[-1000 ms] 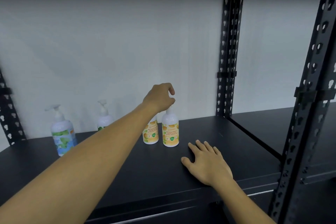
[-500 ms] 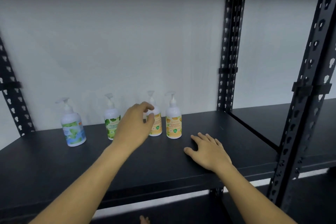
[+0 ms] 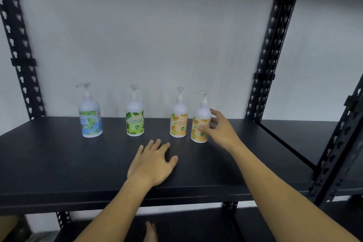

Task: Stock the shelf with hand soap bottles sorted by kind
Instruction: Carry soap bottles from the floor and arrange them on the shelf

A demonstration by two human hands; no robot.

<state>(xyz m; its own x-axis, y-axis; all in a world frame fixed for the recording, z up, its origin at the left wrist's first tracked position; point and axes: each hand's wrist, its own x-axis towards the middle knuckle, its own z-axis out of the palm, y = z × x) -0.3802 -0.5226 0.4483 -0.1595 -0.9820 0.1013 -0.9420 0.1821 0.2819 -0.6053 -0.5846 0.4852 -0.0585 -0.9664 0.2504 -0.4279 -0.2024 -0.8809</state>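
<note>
- Hands are swapping roles: my left hand (image 3: pixel 152 163), off the bottles now, is lying flat and open on the shelf (image 3: pixel 59 163).
- My right hand (image 3: pixel 220 129) is reaching in, fingers (image 3: pixel 215 113) spread loosely around the right orange bottle (image 3: pixel 199 124), apparently touching it.
- Both orange bottles are standing together at the back, the green bottle (image 3: pixel 135 119) and the blue bottle (image 3: pixel 90 118) apart; sorting is holding.
</note>
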